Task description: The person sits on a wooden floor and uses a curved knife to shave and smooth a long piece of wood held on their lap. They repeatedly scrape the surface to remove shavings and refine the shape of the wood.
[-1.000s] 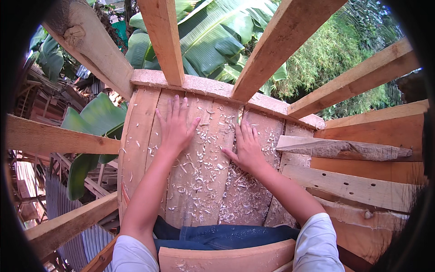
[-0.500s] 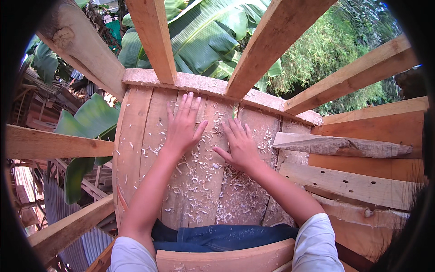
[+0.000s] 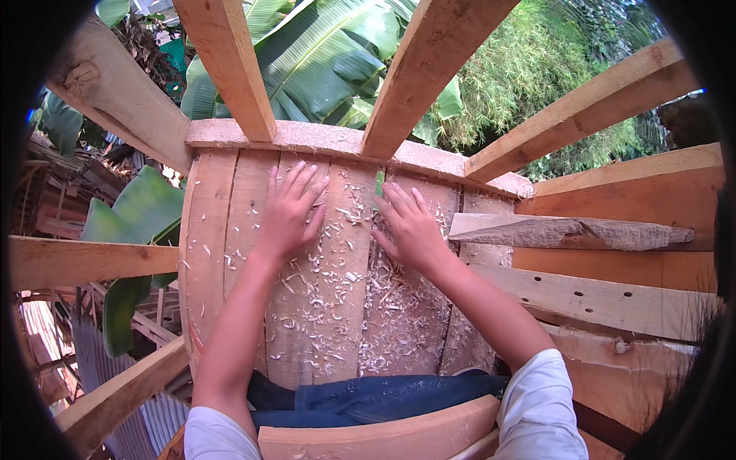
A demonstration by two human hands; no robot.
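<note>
My left hand (image 3: 290, 215) rests palm down over the wooden planks (image 3: 203, 264), its fingers stretched and the thumb out to the side. To its right, my right hand (image 3: 412, 231) also lies low over the planks with fingers apart, among curled wood shavings (image 3: 322, 307). Neither hand holds anything that I can see. Just beyond the right fingertips shows a small green piece (image 3: 379, 182), perhaps a leaf or a gap. Shavings lie thickest between and below my hands. What is under my palms is hidden.
A wooden rail (image 3: 322, 138) closes the far edge, with upright beams (image 3: 230, 69) rising from it. A rough wood piece (image 3: 567, 230) and a board with holes (image 3: 590, 295) lie at right. A curved board (image 3: 383, 441) crosses in front of me. Banana leaves (image 3: 322, 61) hang outside.
The view has shifted slightly, so the scene sits further left. My right hand has moved a little forward and right over the planks. My left hand stays nearly in place.
</note>
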